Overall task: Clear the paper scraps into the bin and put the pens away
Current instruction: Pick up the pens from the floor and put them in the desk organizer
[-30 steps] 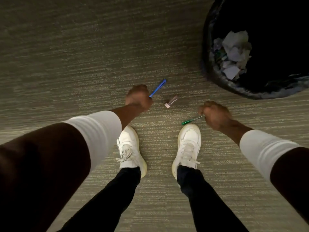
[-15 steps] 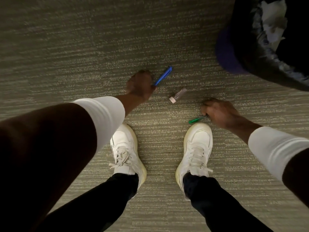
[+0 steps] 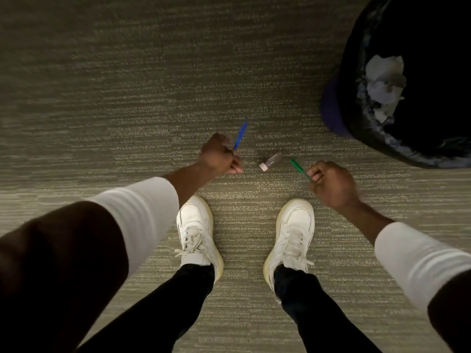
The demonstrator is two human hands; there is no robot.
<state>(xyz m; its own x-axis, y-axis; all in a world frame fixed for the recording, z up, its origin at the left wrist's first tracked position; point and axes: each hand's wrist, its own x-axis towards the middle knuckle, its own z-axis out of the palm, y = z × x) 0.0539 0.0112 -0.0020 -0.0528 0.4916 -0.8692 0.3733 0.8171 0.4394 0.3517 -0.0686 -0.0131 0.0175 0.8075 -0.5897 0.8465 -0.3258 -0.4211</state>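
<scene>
My left hand [image 3: 219,155] is closed around a blue pen [image 3: 240,135] whose free end points up and away from me. A green pen [image 3: 299,168] sticks out to the upper left of my right hand [image 3: 331,184], which grips it in a fist. Between the two hands a small clear pen cap with a pale end [image 3: 270,162] lies on the carpet, touched by neither hand. At the upper right stands a bin [image 3: 356,118] lined with a black bag, with crumpled paper scraps [image 3: 384,82] inside it.
I stand on grey-green striped carpet [image 3: 127,98]. My two white sneakers [image 3: 197,233] [image 3: 293,233] are planted just below the hands, with dark trouser legs under them. The bin's rim is about a hand's width to the right of my right hand.
Both hands have lifted off the carpet with their pens. The blue pen has tilted more upright and the green pen has swung up to point upper left. The view has shifted, showing more of the bin.
</scene>
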